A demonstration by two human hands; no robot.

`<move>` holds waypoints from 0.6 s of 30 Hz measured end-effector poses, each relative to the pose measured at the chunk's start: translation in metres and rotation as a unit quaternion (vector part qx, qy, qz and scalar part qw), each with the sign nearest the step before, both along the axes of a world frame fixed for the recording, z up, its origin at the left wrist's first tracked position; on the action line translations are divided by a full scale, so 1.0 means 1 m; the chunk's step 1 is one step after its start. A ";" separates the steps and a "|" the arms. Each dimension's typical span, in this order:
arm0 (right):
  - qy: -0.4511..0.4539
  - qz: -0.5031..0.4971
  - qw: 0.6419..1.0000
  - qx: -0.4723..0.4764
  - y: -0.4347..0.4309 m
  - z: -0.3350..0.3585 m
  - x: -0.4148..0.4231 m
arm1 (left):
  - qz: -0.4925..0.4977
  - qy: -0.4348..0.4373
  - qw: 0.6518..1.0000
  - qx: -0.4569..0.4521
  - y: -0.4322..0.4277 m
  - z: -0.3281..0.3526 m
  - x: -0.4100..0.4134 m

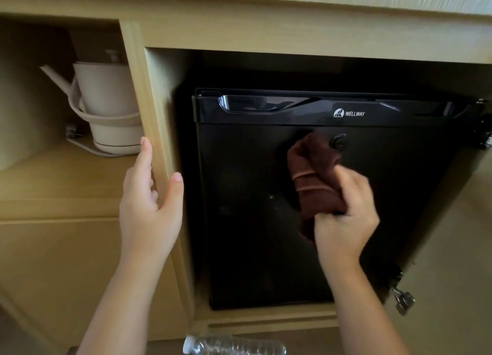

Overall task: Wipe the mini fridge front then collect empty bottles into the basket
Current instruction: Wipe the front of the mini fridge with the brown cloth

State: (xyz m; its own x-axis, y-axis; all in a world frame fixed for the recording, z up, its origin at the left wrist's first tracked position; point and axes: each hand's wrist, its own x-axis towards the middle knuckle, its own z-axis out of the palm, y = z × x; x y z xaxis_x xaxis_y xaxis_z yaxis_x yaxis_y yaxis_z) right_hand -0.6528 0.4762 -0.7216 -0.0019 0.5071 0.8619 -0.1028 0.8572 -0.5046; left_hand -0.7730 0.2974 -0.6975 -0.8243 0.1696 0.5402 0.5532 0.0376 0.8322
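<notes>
With right hand (346, 216) clenched round the cloth (314, 173), pressed on the fridge door (253, 221) just beside the lock (338, 142), and left hand (149, 208) resting loose-fingered on the cabinet post (149, 88), avoid snagging cloth on lock or stepping on the bottle (234, 345) lying below.

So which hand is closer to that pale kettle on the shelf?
The left. The left hand rests on the wooden post right beside the kettle; the right hand grips a brown cloth against the fridge door, farther off to the right.
</notes>
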 end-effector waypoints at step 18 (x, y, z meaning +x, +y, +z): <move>-0.017 0.058 0.998 -0.023 -0.008 -0.004 0.005 | -0.027 0.007 0.999 -0.033 -0.008 -0.001 0.000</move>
